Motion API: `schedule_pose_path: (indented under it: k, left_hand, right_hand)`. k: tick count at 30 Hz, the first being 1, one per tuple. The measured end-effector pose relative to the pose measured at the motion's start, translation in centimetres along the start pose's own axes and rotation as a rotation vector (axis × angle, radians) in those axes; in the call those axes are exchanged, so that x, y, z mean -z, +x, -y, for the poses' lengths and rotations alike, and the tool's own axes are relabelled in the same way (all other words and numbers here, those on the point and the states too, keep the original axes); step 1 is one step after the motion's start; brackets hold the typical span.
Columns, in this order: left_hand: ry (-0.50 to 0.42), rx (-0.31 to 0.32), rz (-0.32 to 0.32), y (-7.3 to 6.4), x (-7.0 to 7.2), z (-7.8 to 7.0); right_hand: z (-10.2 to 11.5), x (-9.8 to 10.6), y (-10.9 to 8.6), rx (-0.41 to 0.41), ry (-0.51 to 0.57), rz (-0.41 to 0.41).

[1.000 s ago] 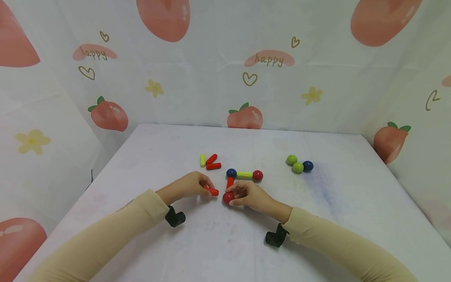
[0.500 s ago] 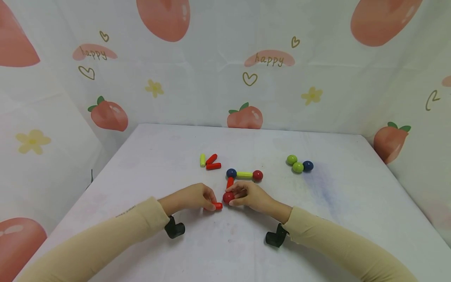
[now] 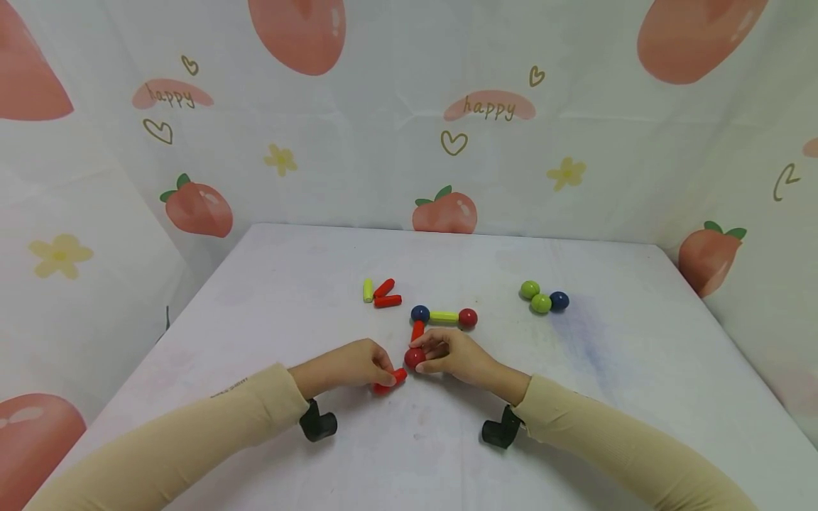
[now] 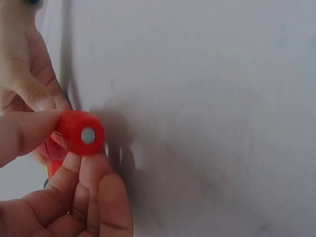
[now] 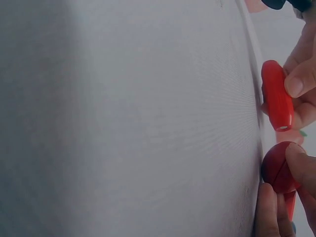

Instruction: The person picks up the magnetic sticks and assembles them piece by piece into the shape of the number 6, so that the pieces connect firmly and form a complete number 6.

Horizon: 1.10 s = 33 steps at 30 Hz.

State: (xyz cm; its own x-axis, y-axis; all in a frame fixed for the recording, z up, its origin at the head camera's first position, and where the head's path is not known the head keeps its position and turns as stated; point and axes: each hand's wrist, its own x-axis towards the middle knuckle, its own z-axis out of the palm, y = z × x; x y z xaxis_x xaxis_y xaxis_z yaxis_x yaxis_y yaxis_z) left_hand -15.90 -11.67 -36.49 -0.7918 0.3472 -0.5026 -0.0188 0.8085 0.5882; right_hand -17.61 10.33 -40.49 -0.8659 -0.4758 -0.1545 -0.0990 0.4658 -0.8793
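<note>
My left hand pinches a red magnetic rod between thumb and fingers, slanted near the table. A pale metal disc shows in the end of that rod in the left wrist view. My right hand grips a red ball on the table; the rod's tip is close to this ball, with a small gap in the right wrist view. From the ball another red rod runs back to a blue ball. A yellow-green rod links the blue ball to a second red ball.
Behind my left hand lie a loose yellow-green rod and two red rods. Two green balls and a dark blue ball sit together at the back right. A patterned cloth backdrop rises behind the white table.
My left hand has moved nearer to me, bringing its red rod from left of the held ball to its near left side and turning it aslant. The right hand stays still.
</note>
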Motion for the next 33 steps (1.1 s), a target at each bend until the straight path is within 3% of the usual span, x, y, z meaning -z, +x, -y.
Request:
schedule_pose_path:
  k: [17, 33]
  left_hand:
    - [-0.181, 0.052, 0.003, 0.3, -1.2, -0.4]
    - [-0.275, 0.051, 0.016, 0.0, -1.7, -0.9]
  right_hand:
    - [-0.2, 0.0, 0.2, 0.008, 0.015, 0.009]
    - [-0.1, 0.0, 0.1, 0.016, 0.020, 0.021]
